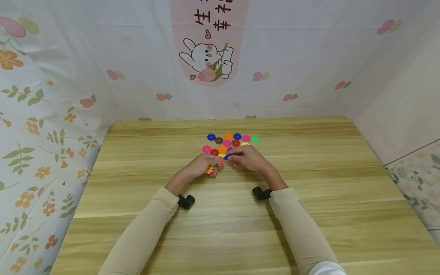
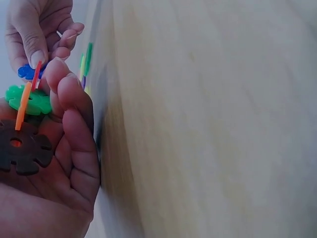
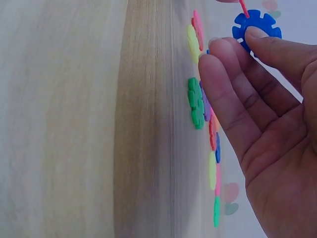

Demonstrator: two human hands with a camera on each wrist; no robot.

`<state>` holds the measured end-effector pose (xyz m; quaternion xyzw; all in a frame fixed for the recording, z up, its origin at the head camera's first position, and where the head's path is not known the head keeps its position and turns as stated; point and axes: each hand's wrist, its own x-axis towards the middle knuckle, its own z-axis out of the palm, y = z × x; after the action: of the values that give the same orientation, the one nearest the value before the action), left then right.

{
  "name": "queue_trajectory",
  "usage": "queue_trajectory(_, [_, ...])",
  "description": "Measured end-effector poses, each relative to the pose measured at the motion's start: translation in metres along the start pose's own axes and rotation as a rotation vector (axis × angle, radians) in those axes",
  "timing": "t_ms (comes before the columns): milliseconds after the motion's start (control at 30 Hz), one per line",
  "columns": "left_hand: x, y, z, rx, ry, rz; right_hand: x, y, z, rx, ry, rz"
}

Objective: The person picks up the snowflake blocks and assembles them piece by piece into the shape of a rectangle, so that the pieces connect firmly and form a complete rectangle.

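My left hand holds a small chain of flower-shaped plastic discs slotted together. In the left wrist view the chain runs from a brown disc through an orange disc and a green disc to a red-pink disc seen edge-on. Between thumb and fingers, my right hand pinches a blue disc. The edge of the red-pink disc meets the blue disc's notched rim. Part of the chain is hidden by the left fingers.
Several loose discs lie on the wooden table just beyond the hands, among them a blue disc, an orange disc and a light green disc. A printed cloth hangs behind the table's far edge.
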<state>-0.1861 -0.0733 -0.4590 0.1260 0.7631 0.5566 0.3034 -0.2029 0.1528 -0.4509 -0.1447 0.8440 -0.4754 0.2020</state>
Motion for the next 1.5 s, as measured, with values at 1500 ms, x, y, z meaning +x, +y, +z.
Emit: queue_trajectory(1500, [-0.001, 0.0, 0.009, -0.502, -0.02, 0.028, -0.003, -0.013, 0.002, 0.039, -0.024, -0.057])
